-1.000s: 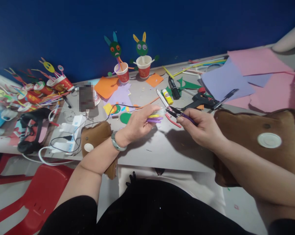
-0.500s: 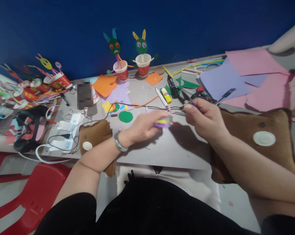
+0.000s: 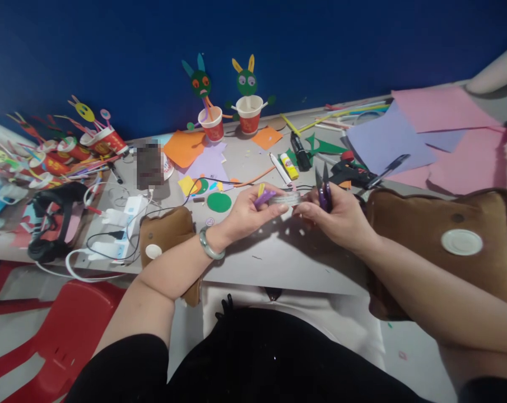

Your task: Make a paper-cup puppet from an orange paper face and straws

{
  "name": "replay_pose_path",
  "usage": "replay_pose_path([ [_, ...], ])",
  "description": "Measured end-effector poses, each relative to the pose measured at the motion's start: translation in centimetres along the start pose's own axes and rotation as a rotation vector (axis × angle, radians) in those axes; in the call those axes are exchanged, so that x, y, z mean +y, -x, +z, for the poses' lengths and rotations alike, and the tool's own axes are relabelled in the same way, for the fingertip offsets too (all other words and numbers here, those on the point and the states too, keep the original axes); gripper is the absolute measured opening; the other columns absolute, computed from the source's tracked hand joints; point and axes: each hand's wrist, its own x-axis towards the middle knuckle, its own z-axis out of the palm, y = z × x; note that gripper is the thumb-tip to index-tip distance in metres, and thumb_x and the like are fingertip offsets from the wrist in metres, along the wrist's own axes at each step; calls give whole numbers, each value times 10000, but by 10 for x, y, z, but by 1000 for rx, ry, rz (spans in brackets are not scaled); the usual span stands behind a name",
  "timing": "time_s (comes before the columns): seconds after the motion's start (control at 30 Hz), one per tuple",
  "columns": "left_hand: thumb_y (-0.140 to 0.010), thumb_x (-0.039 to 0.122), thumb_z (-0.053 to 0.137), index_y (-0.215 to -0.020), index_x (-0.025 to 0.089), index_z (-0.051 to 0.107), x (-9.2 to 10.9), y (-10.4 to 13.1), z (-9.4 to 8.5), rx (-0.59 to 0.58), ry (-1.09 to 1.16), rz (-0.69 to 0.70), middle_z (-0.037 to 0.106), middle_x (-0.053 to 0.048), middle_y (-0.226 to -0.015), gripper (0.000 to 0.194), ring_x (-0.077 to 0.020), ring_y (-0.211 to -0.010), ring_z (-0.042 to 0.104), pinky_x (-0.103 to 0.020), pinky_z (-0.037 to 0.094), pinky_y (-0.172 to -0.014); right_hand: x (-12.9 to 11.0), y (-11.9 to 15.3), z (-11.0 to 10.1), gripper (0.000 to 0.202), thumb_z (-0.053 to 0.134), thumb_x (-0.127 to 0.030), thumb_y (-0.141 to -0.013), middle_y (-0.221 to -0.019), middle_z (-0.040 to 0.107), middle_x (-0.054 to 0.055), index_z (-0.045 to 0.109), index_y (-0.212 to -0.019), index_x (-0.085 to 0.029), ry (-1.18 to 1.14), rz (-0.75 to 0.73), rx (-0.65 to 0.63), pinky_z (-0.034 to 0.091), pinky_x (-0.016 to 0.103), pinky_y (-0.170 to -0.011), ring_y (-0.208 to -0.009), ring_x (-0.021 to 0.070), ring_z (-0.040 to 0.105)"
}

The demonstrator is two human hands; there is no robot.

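Purple and yellow strips [image 3: 264, 196] are pinched between the thumb and fingers of the left hand [image 3: 245, 215], angled up at its fingertips. A clear, glossy piece [image 3: 287, 199], too blurred to identify, bridges the gap to the right hand [image 3: 341, 215], whose thumb and forefinger appear to meet its far end. The right hand is also curled around scissors [image 3: 322, 196]: purple handles in the grip, dark tapered blades pointing away from the wearer and off the strips. Cutting therefore appears not to be under way.

Status of held parts: joined to no cup; judged unfinished. Just beyond the left hand, a green disc [image 3: 219, 202] of flat paper lies unattached on the smooth grey tabletop [image 3: 295, 263].

Farther beyond the left hand, a blue-eared cup figure [image 3: 213, 124] and a yellow-eared cup figure [image 3: 250, 116] stand upright: tapered red-and-white cups, slim arms, round heads, pointed ears. Both are judged complete.

Beyond the right hand lie a cylindrical yellow glue stick [image 3: 289, 167] and jagged green offcuts [image 3: 326, 146]. Right of that hand rests a soft brown cushion [image 3: 421, 240].
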Motion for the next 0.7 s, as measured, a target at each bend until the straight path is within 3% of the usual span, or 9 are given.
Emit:
replay_pose_path([
  [0.1,-1005,552,804,-1142,205,746,-4,1,5,18,-6,121,781,-29,-963,378,-59,-600,575,-241,502,-554,6,0,3,789,1023,-736,-663,-631,635,-19,397,-737,-263,-24,-38,58,452,319,-496,-497,158,597],
  [0.2,-1032,430,788,-1122,196,784,-6,0,9,55,-20,265,832,-93,-1123,251,-147,-950,792,-295,650,-832,13,0,5,799,1057,-632,-678,-636,635,-28,349,-713,-264,-89,-62,64,432,304,-495,-519,158,621],
  [0.27,-1043,374,772,-1125,206,814,-6,0,11,74,-51,321,847,-98,-1136,192,-178,-1075,815,-323,661,-935,17,-1,6,805,1070,-597,-674,-609,611,-41,337,-712,-266,-129,-76,78,398,293,-477,-509,148,598],
  [0.4,-1043,410,770,-1118,216,825,-6,-2,6,78,-108,306,850,-85,-1105,215,-183,-1028,814,-332,658,-927,20,-3,4,799,1081,-564,-661,-718,695,-7,342,-721,-265,-118,-106,100,380,290,-467,-515,115,525],
  [0.47,-1010,471,807,-1164,219,802,-5,-4,0,108,-158,271,830,-90,-1142,295,-197,-1058,801,-340,654,-931,17,-2,2,780,1080,-536,-664,-783,718,9,352,-731,-264,-60,-134,85,394,290,-484,-543,108,501],
  [0.53,-969,535,842,-1300,231,763,-4,-7,-8,125,-215,277,790,-125,-1318,456,-253,-1260,766,-383,646,-1024,13,-1,0,747,1061,-504,-689,-801,698,7,357,-743,-262,-5,-167,42,400,290,-496,-557,104,477],
  [0.6,-992,555,808,-1474,265,697,-3,-11,-15,24,-238,345,732,-145,-1502,574,-303,-1453,687,-454,601,-1162,11,0,-2,694,1023,-466,-735,-797,666,5,360,-752,-261,49,-199,-17,393,292,-500,-560,102,457],
  [0.7,-1049,474,751,-1567,295,654,-1,-13,-20,-177,-226,407,752,-131,-1512,556,-285,-1433,713,-450,592,-1178,10,2,-3,591,946,-359,-791,-804,654,8,363,-767,-261,118,-258,-58,397,293,-518,-581,108,456],
])
